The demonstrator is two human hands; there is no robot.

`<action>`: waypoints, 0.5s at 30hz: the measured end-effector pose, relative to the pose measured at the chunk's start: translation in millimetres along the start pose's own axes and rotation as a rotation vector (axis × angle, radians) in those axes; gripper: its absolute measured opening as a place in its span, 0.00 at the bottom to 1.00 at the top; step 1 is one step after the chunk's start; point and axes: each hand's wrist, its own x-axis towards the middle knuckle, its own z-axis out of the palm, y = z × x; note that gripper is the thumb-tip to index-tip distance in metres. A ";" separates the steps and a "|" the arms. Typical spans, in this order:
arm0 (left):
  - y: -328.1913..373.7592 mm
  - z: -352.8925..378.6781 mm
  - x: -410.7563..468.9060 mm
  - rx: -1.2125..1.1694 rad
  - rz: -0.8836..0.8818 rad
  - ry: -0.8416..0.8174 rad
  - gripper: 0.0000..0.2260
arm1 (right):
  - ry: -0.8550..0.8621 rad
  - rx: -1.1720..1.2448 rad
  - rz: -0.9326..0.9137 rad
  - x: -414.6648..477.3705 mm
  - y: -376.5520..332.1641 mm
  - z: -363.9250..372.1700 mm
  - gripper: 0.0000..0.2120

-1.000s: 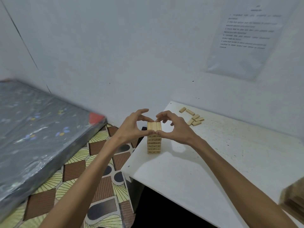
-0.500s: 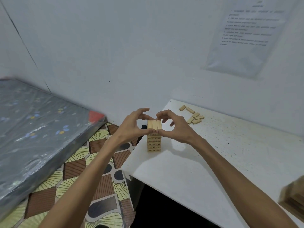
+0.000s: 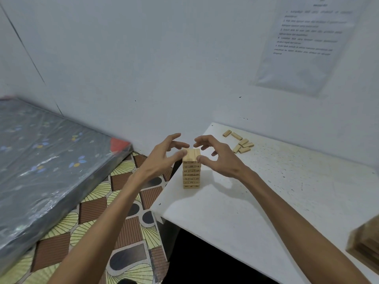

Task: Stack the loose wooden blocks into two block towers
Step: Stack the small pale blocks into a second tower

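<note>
Head view: pale wooden block tower point(image 3: 191, 171) stands near the white table's point(image 3: 266, 201) left edge. Left hand point(image 3: 162, 158) and right hand point(image 3: 219, 160) flank its top, thumbs touching, fingers loose, gripping nothing. Risk: an uneven thumb nudge skews the top layer or tips the tower floorward.

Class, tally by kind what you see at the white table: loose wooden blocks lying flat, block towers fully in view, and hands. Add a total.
loose blocks: 6
tower: 1
hands: 2 (left hand, right hand)
Total: 9
The blurred wooden thing at the right edge is not counted.
</note>
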 end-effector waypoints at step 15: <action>56.5 2.2 20.4 0.169 0.216 0.084 0.13 | 0.166 -0.074 0.074 -27.2 16.7 -34.7 0.11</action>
